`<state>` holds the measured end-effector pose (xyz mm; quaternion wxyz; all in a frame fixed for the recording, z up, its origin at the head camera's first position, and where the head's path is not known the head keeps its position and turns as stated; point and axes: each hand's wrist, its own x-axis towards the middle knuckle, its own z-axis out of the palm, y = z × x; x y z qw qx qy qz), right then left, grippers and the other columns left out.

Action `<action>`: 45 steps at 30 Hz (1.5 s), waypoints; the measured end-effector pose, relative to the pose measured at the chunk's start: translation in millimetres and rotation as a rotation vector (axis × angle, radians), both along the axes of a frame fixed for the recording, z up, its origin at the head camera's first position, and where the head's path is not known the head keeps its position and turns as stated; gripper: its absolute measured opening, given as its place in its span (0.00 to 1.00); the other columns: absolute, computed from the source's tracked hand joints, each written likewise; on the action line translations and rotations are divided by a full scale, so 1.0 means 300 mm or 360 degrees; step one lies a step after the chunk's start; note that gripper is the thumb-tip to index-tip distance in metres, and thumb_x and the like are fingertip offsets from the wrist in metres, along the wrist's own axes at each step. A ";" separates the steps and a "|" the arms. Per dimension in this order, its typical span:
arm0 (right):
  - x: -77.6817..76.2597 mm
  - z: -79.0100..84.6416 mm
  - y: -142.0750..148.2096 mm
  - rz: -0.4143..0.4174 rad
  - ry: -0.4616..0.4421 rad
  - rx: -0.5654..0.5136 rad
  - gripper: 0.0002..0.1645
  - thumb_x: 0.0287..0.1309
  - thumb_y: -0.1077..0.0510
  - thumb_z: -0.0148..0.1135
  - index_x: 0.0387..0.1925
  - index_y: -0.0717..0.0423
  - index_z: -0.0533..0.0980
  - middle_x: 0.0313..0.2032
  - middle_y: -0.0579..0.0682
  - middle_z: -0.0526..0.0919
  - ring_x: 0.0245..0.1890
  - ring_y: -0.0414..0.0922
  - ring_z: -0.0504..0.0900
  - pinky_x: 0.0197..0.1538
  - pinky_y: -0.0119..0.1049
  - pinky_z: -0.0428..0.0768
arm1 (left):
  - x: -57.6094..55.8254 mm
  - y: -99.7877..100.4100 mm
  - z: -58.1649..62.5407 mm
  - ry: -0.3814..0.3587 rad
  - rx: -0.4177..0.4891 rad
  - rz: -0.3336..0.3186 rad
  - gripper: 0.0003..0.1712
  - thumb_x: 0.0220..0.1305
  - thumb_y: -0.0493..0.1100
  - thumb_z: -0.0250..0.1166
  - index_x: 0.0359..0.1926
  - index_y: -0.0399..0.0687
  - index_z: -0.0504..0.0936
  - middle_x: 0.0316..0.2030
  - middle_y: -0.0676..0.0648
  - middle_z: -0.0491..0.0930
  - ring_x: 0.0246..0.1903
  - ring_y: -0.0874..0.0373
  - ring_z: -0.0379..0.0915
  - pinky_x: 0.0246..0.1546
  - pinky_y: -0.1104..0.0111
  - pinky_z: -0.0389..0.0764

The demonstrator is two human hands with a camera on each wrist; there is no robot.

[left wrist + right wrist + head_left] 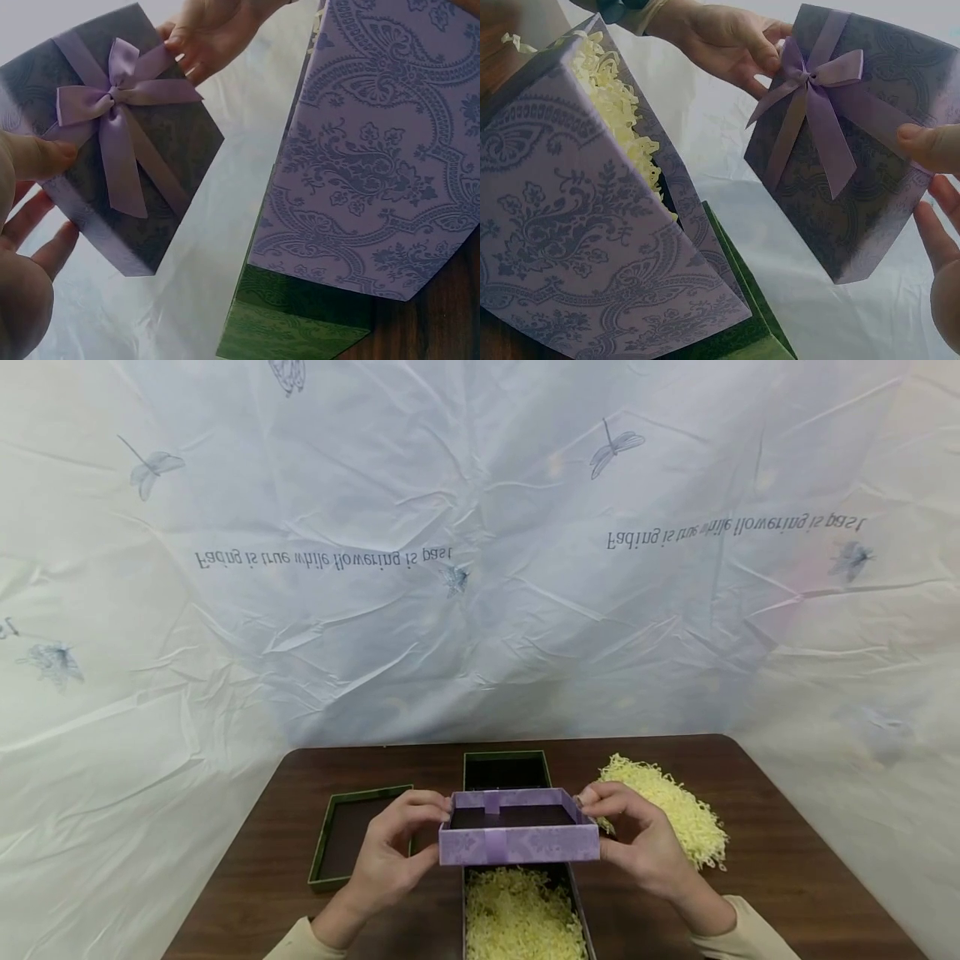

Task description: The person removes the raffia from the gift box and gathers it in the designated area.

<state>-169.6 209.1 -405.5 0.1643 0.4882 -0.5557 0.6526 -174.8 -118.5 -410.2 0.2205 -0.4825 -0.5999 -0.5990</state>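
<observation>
Both hands hold a purple patterned box lid (519, 845) up in the air, its dark inside tipped toward the head camera. My left hand (393, 843) grips its left end, and my right hand (643, 839) pinches the right end. In the left wrist view a lilac ribbon bow (114, 96) shows on the lid's outer face. Below the lid stands a purple patterned box (607, 225), filled with pale yellow shredded paper (521, 914). The lid hides part of that box in the head view.
Behind the purple box stands an open green box (507, 768) with a dark inside. A green lid (352, 839) lies at the left. At the right a heap of yellow shredded paper (675, 810) sits on the brown table (780, 860). White printed sheeting (480, 635) hangs behind.
</observation>
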 end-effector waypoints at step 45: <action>0.021 0.114 0.011 -0.0151 0.0115 0.0047 0.25 0.49 0.85 0.57 0.52 0.79 0.71 0.54 0.64 0.77 0.57 0.51 0.77 0.61 0.37 0.76 | -0.004 0.020 0.109 0.0676 0.0128 0.0003 0.08 0.58 0.24 0.63 0.39 0.32 0.77 0.42 0.34 0.73 0.52 0.44 0.72 0.60 0.52 0.75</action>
